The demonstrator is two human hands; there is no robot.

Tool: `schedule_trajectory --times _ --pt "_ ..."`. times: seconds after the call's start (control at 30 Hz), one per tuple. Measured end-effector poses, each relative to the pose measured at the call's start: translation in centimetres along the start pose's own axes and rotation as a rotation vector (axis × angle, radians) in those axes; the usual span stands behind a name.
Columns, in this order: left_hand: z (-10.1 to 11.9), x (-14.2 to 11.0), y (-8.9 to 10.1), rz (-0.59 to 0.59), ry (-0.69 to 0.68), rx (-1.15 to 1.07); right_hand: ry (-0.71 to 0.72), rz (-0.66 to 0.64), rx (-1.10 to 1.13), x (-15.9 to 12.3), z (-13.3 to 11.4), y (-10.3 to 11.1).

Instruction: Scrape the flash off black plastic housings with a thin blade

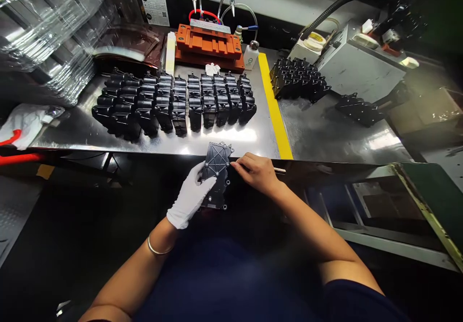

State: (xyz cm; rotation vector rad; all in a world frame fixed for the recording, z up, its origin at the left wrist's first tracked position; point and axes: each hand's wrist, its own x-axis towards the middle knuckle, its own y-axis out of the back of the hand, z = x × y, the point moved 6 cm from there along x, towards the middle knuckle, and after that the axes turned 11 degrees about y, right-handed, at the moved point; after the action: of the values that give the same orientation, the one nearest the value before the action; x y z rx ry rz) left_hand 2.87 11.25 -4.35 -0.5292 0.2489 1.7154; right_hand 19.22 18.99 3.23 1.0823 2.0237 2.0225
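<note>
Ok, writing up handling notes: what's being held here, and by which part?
A black ribbed plastic housing: the white-gloved left hand grips its lower left side, and the bare right hand touches its right edge with fingertips.

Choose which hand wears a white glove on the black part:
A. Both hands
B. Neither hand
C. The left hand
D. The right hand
C: the left hand has a white glove on as it holds the black part, while the right hand is bare.
</note>
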Motion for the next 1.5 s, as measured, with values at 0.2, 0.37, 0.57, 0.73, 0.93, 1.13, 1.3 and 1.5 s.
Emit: schedule_trajectory --times 0.2,0.37,0.57,0.73,0.93,1.13,1.3,1.5 --pt "0.0 -0.1 0.0 0.014 -0.008 0.008 -0.045 0.023 0.004 -0.3 0.2 -0.1" --pt "0.1 0.0 0.0 0.02 -0.001 0.0 -0.073 0.02 -0.009 -0.4 0.2 -0.2" --pt "0.2 -0.1 0.0 0.021 0.008 -0.017 -0.095 0.023 0.009 -0.7 0.3 -0.4" --pt "0.2 -0.1 0.0 0.033 0.021 -0.031 -0.148 0.046 0.043 -1.0 0.6 -0.3" --pt "0.3 -0.2 0.0 0.036 0.02 -0.044 -0.184 0.042 0.127 -1.4 0.4 -0.2" --pt "0.3 -0.1 -0.1 0.056 -0.001 -0.045 -0.279 0.018 0.198 -1.9 -0.6 -0.9" --pt "0.6 -0.7 0.3 -0.051 0.052 -0.055 -0.405 0.138 0.443 -2.0 0.7 0.0" --pt "2.1 -3.6 0.2 -0.567 0.209 0.109 -0.805 -0.161 1.148 -3.4 0.7 -2.5"
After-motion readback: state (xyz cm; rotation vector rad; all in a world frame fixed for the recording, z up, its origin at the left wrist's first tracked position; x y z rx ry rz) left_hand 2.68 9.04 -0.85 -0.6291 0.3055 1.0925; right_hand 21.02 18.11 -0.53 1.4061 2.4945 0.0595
